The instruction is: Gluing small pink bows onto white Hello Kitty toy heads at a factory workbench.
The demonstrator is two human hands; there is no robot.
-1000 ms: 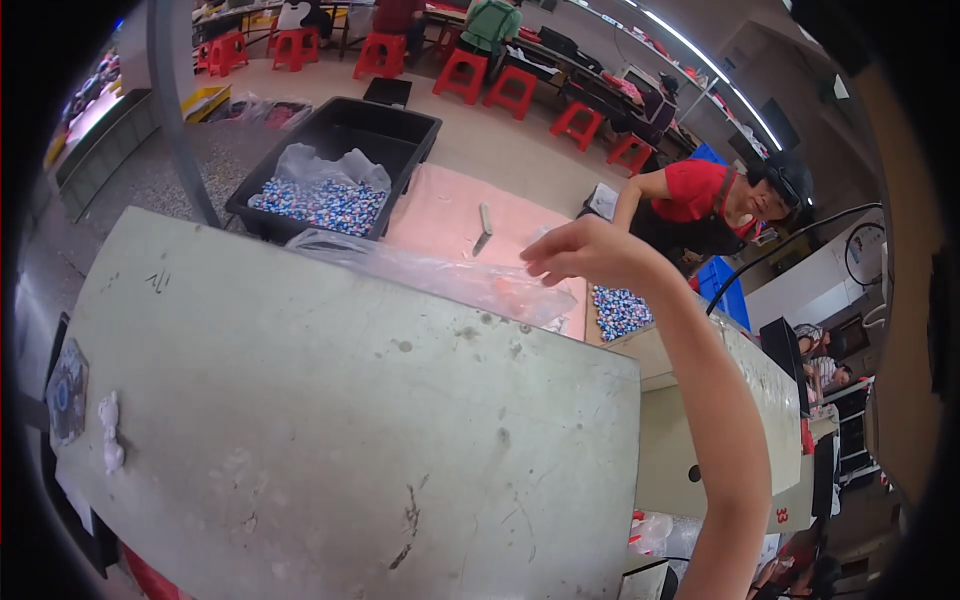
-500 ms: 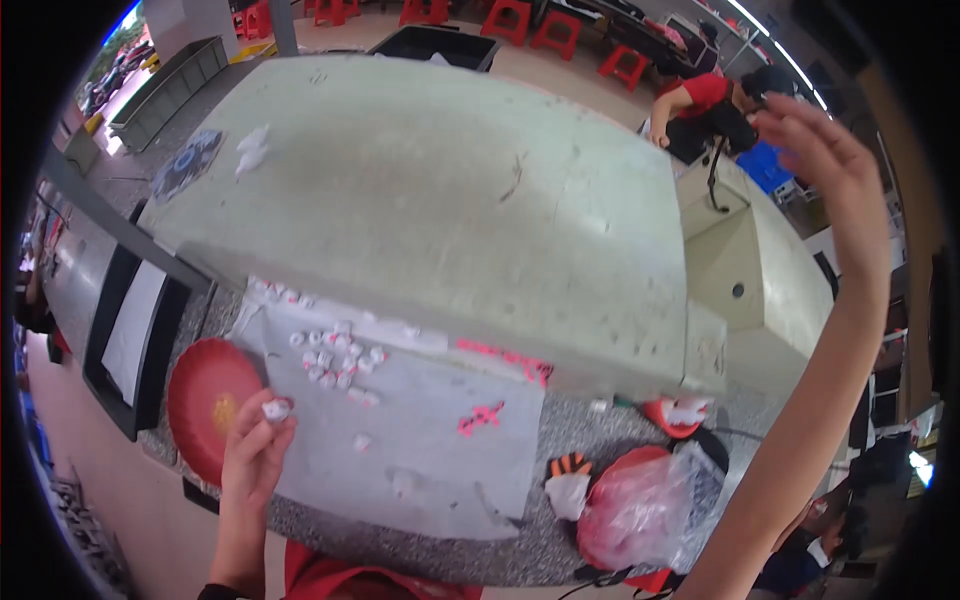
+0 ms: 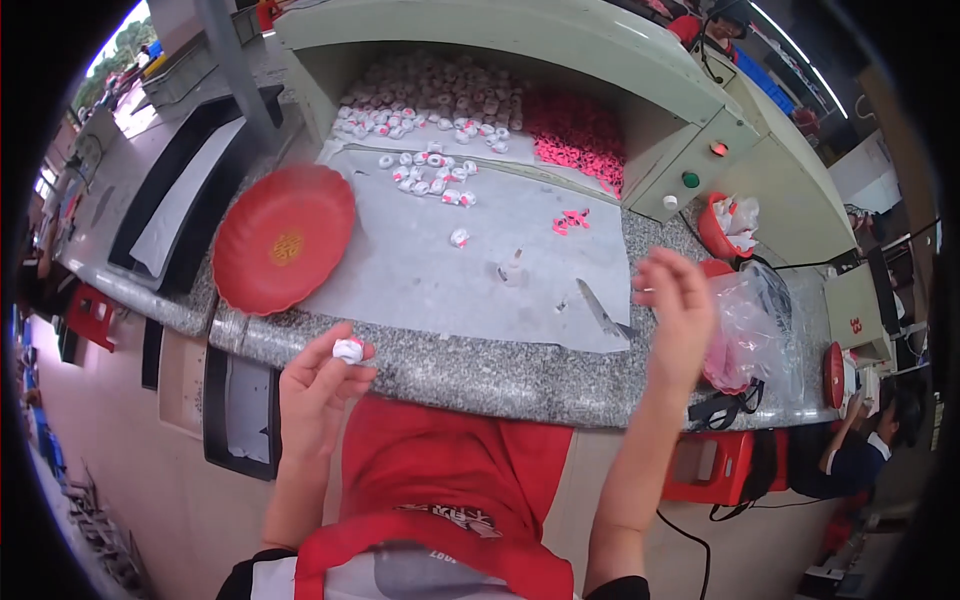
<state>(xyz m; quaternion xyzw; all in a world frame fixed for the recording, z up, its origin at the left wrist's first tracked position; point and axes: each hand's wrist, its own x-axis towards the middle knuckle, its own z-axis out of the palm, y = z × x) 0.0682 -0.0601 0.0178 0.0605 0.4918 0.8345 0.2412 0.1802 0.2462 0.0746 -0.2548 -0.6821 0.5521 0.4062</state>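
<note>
Pinched between the thumb and fingers of my left hand is a small white rounded piece with a pink spot, in front of the counter's near edge. My right hand is raised over the right end of the white sheet, fingers loosely curved and apart, holding nothing. A cluster of similar white pieces lies on the sheet, with a single piece nearer to me. Small bright pink parts form a little pile. A small white bottle and a thin knife-like blade lie near my right hand.
Behind the sheet is a pale green cabinet whose opening holds many white pieces and pink parts. A red scalloped dish stands at left, black trays beyond it. At right are a red bowl and a clear plastic bag.
My right arm has come down from high at the right to beside the sheet. The view has tilted downward, showing the cabinet's inside. My left hand still holds the white piece.
</note>
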